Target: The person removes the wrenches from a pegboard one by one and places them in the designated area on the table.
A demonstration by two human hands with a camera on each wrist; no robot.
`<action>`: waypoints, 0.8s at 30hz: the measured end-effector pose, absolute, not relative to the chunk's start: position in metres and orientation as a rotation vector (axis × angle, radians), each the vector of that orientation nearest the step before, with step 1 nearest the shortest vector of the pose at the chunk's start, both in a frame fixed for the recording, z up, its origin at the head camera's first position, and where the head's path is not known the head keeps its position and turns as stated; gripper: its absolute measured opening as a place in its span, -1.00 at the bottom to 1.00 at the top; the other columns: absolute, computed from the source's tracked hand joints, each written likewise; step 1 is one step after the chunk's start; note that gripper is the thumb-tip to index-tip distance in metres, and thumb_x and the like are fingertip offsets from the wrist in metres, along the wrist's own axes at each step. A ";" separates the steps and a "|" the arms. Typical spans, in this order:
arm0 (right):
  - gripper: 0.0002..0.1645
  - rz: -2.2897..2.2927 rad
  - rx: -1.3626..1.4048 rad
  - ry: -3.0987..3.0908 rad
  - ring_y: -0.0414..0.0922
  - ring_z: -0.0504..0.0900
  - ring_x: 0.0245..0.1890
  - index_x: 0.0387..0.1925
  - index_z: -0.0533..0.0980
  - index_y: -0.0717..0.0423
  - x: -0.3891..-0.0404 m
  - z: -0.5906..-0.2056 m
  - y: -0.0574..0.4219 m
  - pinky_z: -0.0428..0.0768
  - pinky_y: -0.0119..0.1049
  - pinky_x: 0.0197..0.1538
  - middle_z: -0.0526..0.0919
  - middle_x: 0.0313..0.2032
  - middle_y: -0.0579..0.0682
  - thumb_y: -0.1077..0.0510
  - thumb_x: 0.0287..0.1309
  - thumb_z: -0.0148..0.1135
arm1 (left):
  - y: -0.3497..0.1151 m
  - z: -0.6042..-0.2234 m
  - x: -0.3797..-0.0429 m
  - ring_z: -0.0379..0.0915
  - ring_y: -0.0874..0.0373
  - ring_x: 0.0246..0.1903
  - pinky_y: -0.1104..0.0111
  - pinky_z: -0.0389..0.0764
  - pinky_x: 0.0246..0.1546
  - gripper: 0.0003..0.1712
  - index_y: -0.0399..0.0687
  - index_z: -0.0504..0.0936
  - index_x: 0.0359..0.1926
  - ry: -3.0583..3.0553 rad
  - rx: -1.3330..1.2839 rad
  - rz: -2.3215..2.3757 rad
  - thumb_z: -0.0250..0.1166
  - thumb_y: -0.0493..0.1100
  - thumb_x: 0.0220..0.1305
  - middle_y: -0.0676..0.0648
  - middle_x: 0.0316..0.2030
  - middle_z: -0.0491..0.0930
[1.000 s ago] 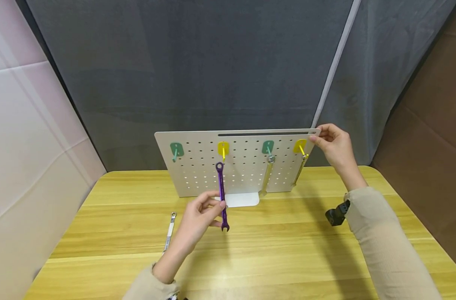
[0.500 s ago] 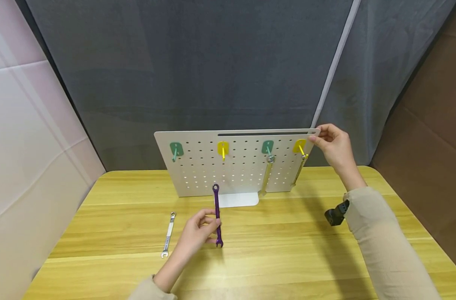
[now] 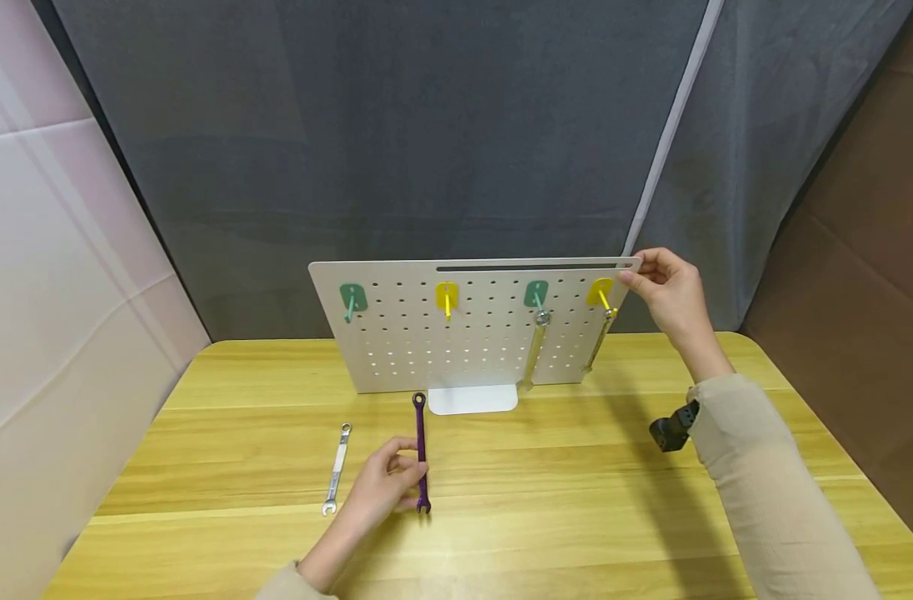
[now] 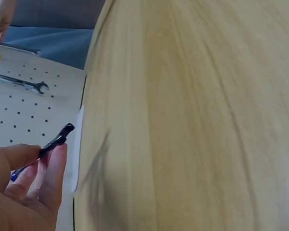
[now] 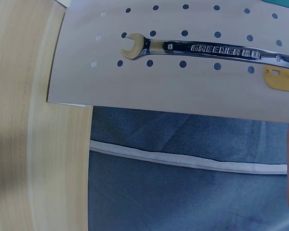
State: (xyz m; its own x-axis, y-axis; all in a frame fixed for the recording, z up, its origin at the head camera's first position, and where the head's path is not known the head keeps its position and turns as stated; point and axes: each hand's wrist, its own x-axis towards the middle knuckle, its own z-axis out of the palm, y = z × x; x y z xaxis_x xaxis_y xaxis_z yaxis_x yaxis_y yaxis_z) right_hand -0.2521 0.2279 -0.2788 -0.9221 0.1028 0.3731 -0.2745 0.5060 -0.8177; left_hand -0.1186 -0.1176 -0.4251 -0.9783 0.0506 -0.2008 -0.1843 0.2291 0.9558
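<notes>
Between thumb and fingers, my left hand pinches a purple combination wrench by its shaft, ring end pointing toward the pegboard. Seen from the left wrist, the same wrench looks dark and its open end sticks out past the fingertips. My right hand grips the upper right corner of the white pegboard. Two wrenches hang on the board: one from a green hook, the other from a yellow hook. A silver wrench lies on the table left of my left hand.
A green hook and a yellow hook on the board's left half bear nothing. The board's white foot rests on the wooden table. Behind stands a dark grey curtain.
My left hand has drawn the purple wrench away from the left yellow hook, down and leftward toward the table's front. My right hand stays at the board's corner.
</notes>
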 end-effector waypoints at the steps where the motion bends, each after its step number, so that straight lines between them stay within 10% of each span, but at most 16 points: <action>1: -0.87 1.391 0.142 -2.378 -0.41 0.45 -0.35 -0.26 0.47 0.02 -0.252 -0.279 0.228 0.46 -0.70 -0.26 0.46 -0.43 -0.45 0.16 0.19 0.26 | -0.119 -0.427 -0.118 0.54 0.14 -0.36 0.29 0.76 -0.40 -0.58 -0.35 0.41 0.13 2.310 -0.125 1.828 0.18 -0.34 0.26 -0.31 -0.19 0.59; 24: -0.89 1.405 0.144 -2.367 -0.42 0.46 -0.36 -0.30 0.46 -0.05 -0.252 -0.280 0.228 0.48 -0.72 -0.26 0.47 -0.44 -0.44 0.16 0.19 0.26 | -0.137 -0.438 -0.113 0.55 0.08 -0.38 0.22 0.76 -0.34 -0.46 -0.35 0.36 0.21 2.270 -0.217 1.770 0.18 -0.47 0.18 -0.26 -0.21 0.54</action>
State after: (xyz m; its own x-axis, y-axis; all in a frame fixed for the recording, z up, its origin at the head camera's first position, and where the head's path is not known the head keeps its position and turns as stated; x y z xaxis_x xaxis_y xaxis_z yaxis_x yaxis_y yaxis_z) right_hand -0.2523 0.2279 -0.2796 -0.9216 0.1052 0.3736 -0.2776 0.4943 -0.8238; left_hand -0.1127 -0.1373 -0.4384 -0.9564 0.0385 -0.2894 -0.2712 0.2490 0.9297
